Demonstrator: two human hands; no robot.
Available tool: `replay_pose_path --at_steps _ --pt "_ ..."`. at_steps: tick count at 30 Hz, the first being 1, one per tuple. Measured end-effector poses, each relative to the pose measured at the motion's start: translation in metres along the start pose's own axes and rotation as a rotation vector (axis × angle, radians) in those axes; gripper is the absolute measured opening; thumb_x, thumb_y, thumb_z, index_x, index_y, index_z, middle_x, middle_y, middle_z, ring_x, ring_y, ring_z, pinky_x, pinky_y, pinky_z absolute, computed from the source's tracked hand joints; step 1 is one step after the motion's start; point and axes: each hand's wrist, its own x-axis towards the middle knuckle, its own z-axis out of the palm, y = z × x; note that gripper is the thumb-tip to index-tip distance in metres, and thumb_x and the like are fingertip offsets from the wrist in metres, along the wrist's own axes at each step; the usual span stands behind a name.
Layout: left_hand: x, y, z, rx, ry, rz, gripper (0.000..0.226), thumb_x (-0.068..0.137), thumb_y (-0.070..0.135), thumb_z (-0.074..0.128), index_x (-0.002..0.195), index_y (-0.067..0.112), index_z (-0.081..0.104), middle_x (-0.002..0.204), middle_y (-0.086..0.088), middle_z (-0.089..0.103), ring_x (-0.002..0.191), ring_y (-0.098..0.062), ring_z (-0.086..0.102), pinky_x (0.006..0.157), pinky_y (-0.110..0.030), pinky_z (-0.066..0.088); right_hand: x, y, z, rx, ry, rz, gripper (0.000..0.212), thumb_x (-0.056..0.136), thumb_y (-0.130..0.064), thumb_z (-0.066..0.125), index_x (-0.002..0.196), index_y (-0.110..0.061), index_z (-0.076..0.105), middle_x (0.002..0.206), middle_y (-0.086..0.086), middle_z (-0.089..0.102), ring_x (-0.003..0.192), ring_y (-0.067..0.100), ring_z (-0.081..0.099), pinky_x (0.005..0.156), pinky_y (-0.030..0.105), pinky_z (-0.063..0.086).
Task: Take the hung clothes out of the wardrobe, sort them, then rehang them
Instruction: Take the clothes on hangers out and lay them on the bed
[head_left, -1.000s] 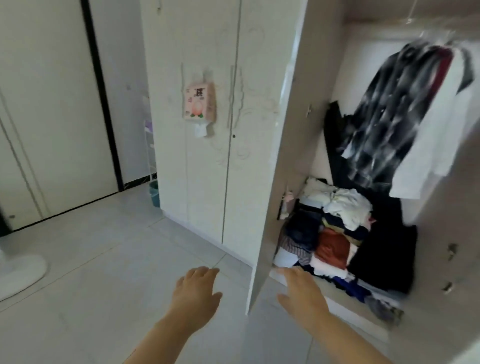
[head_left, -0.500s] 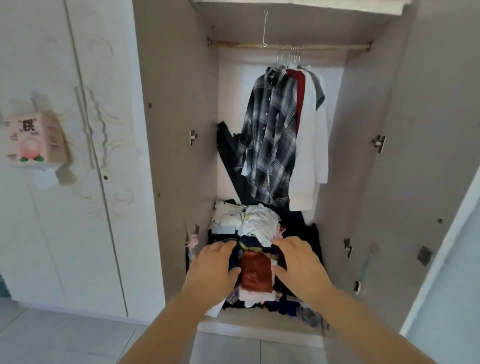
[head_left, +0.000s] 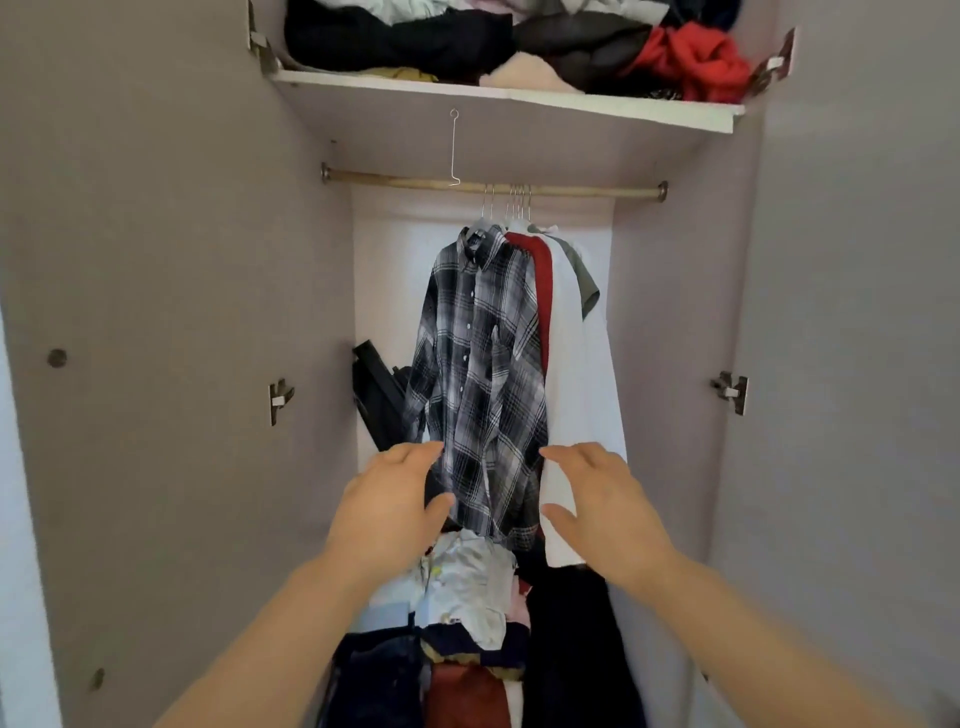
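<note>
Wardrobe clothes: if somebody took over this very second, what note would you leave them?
Left hand: open, holds nothing, beside the plaid shirt's hem.
Right hand: open, holds nothing, in front of the white shirt.
On the rail, bunched together: plaid shirt, red top, white shirt, grey top.
Done: nothing taken out yet.
Left: lift each one off, sort them, rehang them.
</note>
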Motion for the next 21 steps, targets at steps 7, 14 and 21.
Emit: replay_pose_path --at_steps 7,14,21 --pt "0.124 -0.019 0.026 0.037 0.117 -0.015 0.057 0.092 0.037 0.05 0.143 0.024 0.027 0.145 0.003 0.035 0.132 -0.018 0.031 0.104 -0.031 0.031 0.128 0.057 0.017 -0.012 0.112 -0.084 0.054 0.09 -0.031 0.055 0.14 -0.028 0.033 0.137 -0.001 0.039 0.124 0.019 0.035 0.102 0.028 0.031" --pt "0.23 -0.031 0.036 0.035 0.245 -0.048 0.059 0.089 0.035 0.055 0.141 0.023 0.031 0.14 0.0 0.039 0.127 -0.022 0.037 0.104 -0.037 0.035 0.254 0.089 0.03 0.042 0.181 -0.183 0.053 0.089 -0.029 0.056 0.138 -0.025 0.036 0.132 0.0 0.043 0.12 0.019 0.041 0.1 0.029 0.035" --pt "0.324 -0.063 0.056 0.007 0.302 -0.022 0.059 0.09 0.034 0.054 0.142 0.024 0.028 0.143 0.001 0.037 0.13 -0.019 0.035 0.106 -0.034 0.032 0.361 0.11 0.053 -0.004 0.275 -0.24 0.051 0.09 -0.027 0.056 0.137 -0.023 0.038 0.133 0.0 0.043 0.122 0.02 0.04 0.101 0.03 0.034"
